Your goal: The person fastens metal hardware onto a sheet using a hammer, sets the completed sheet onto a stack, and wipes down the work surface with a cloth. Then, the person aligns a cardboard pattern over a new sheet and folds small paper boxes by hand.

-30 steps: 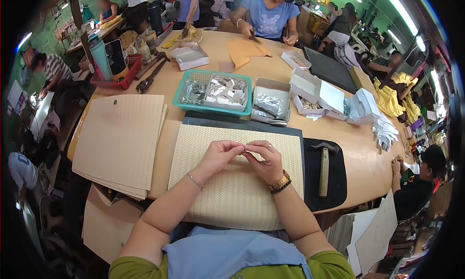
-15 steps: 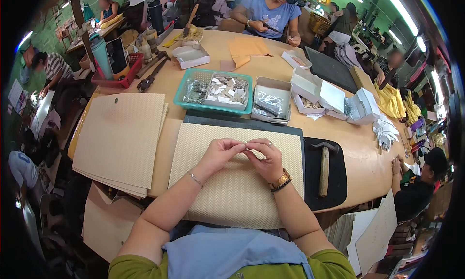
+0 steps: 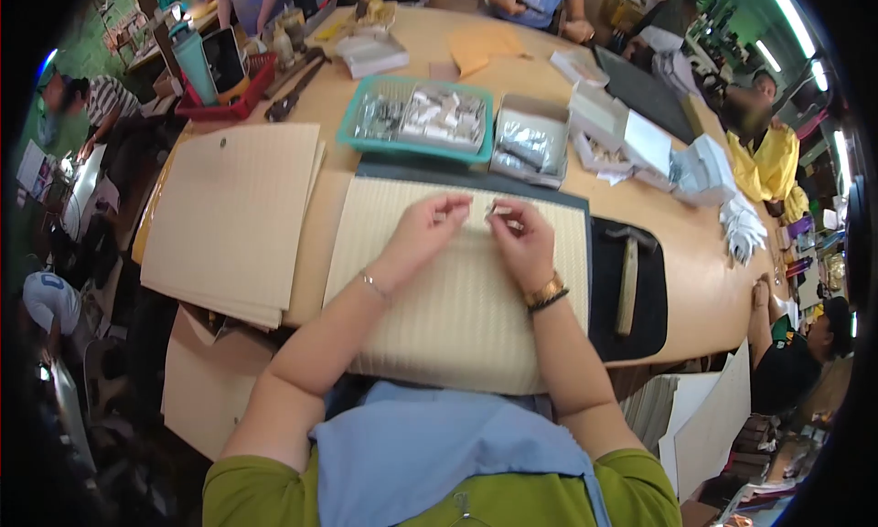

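Over a cream woven-pattern sheet (image 3: 439, 317), my left hand (image 3: 432, 233) and my right hand (image 3: 524, 239) are held a little apart. The fingers of my left hand are pinched together; whatever lies between them is too small and blurred to tell. My right thumb and forefinger pinch a tiny dark and whitish piece (image 3: 492, 210) whose kind I cannot make out. A teal basket (image 3: 349, 129) beyond the sheet holds small bagged metal parts and a box of small white and tan pieces. Beside it a grey box (image 3: 560, 143) contains clear bags of parts.
A hammer (image 3: 627, 285) lies on a black pad (image 3: 654, 321) at right. Stacked cream sheets (image 3: 224, 221) lie at left. Farther back are open white boxes (image 3: 599, 111), a red basket (image 3: 219, 109) with a bottle, and orange sheets (image 3: 476, 47). Several people work around the table.
My hands have separated; before, their fingertips met over the sheet. The camera view has tilted, so the table sits higher in the picture.
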`<state>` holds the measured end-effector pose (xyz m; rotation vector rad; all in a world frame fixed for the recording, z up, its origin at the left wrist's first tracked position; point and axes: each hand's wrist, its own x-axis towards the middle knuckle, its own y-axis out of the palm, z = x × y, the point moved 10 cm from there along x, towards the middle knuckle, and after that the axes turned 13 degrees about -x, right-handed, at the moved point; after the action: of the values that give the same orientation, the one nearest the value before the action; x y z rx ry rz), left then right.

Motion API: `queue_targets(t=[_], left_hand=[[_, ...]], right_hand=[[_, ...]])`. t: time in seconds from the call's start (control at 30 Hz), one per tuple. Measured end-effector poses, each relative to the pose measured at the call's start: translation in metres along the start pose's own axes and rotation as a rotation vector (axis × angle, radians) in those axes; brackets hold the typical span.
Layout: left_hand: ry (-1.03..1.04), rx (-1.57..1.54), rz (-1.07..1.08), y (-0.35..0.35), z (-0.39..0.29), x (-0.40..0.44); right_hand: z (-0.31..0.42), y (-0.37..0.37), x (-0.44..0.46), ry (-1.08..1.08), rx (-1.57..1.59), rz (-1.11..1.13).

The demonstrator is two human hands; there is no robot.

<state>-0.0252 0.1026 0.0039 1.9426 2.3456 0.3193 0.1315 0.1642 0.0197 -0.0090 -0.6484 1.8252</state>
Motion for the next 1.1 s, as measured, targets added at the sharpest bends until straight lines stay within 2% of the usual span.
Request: queue_targets(t=[0.03, 0.07, 0.13, 0.33, 0.43, 0.53, 0.63, 0.73, 0.83, 0.93, 1.1], left_hand=[[0.053, 0.104, -0.031, -0.006, -0.006, 0.002], [0.161, 0.443, 0.033, -0.003, -0.030, 0.002], [0.265, 0.697, 0.042, -0.008, -0.029, 0.010], [0.392, 1.048, 0.036, 0.005, -0.031, 0.007], [0.289, 1.083, 0.000, 0.005, -0.031, 0.019], [0.224, 1.018, 0.055, 0.006, -0.030, 0.033], [0.039, 0.719, 0.023, -0.001, -0.016, 0.042], [0.090, 0.614, 0.019, -0.005, -0.013, 0.046], [-0.001, 0.402, 0.007, -0.012, 0.001, 0.052], [0.031, 0.348, 0.029, -0.013, 0.004, 0.056], [-0.064, 0.341, 0.031, -0.018, 0.021, 0.058]], right_hand=[[-0.007, 0.002, 0.002, 0.119, 0.058, 0.048], [-0.012, 0.002, 0.003, 0.162, 0.104, 0.051], [-0.022, 0.006, 0.007, 0.177, 0.122, 0.058], [-0.027, 0.009, 0.011, 0.216, 0.122, 0.095], [-0.019, 0.008, 0.011, 0.198, 0.065, 0.092], [-0.013, 0.008, 0.011, 0.165, 0.050, 0.084], [-0.015, 0.008, 0.009, 0.223, 0.023, 0.092], [-0.012, 0.008, 0.008, 0.202, 0.023, 0.097], [-0.013, 0.008, 0.010, 0.187, -0.010, 0.091], [-0.014, 0.007, 0.010, 0.216, 0.000, 0.087], [-0.030, 0.008, 0.013, 0.258, 0.242, 0.059]])
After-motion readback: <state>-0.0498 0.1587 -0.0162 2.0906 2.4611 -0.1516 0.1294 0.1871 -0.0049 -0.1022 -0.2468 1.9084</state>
